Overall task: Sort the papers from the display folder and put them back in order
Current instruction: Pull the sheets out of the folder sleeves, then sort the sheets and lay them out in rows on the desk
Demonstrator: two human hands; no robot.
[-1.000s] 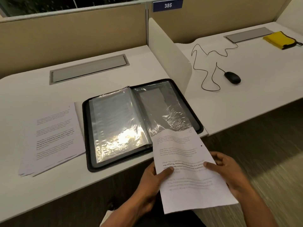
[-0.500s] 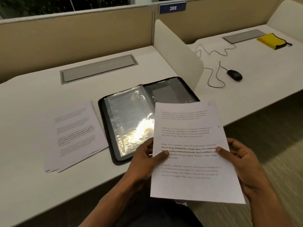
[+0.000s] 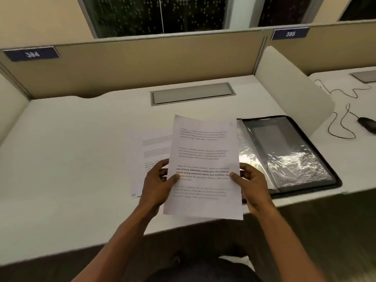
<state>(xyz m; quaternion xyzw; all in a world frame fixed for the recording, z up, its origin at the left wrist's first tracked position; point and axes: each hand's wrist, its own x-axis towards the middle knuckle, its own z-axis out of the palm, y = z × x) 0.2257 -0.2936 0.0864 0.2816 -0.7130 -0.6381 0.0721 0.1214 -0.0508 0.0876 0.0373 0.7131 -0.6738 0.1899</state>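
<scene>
A printed sheet of paper [image 3: 203, 157] with a handwritten mark in its top right corner is held up above the desk. My left hand [image 3: 157, 184] pinches its left edge, thumb on the front. My right hand [image 3: 251, 184] pinches its right edge the same way. Behind the sheet, to the left, a stack of printed papers [image 3: 152, 151] lies on the white desk [image 3: 81, 159], partly hidden. The black display folder [image 3: 289, 155] lies open to the right, its shiny plastic sleeves showing.
A grey cable hatch [image 3: 192, 94] is set into the desk at the back. A white divider panel [image 3: 293, 88] stands right of the folder. Beyond it a black mouse [image 3: 367, 123] with a looped cable lies on the neighbouring desk. Beige partition walls close off the back.
The sheet came fully out of the folder's right sleeve, was lifted, and moved left over the paper stack. Both hands kept their hold. The view swung left and up.
</scene>
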